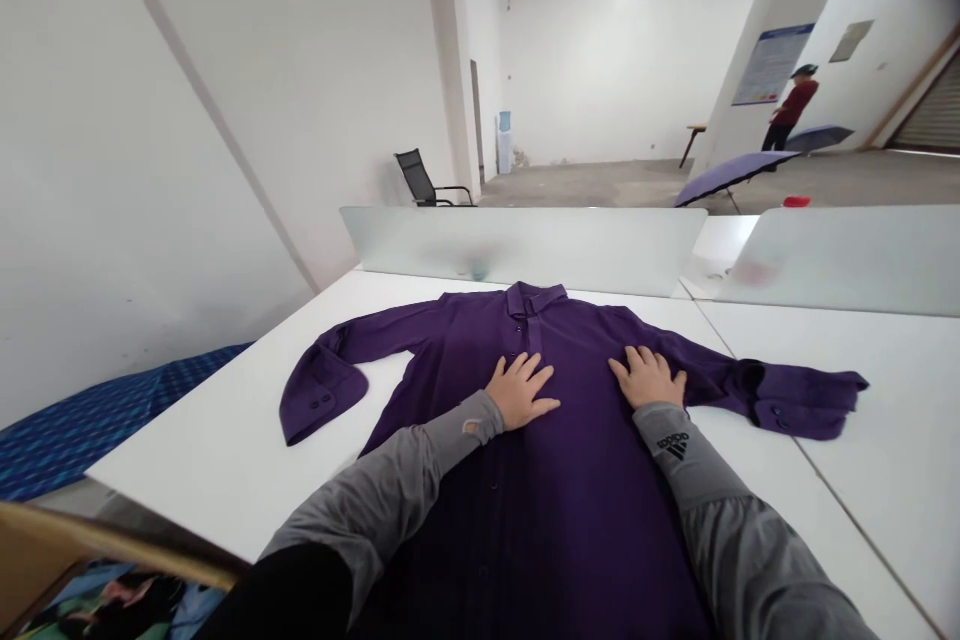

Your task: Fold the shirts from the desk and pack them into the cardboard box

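Observation:
A dark purple button-up shirt (577, 480) lies front side up on the white table (187, 420), its collar at the far end. Both sleeves are spread outward; the left one bends back toward me at the cuff, and the right one lies bunched near its cuff. My left hand (521, 392) rests flat with fingers spread on the chest, beside the button placket. On the right side of the chest, below the shoulder, my right hand (648, 378) also lies flat with its fingers apart. Neither hand grips the cloth. The shirt's lower end runs out of view.
Frosted divider panels (525, 245) stand along the table's far edge. At lower left is a cardboard box (112, 545) with coloured cloth inside, near a blue patterned fabric (127, 410). Beyond are a black chair (420, 180), a purple umbrella (731, 175) and a person (791, 110) standing.

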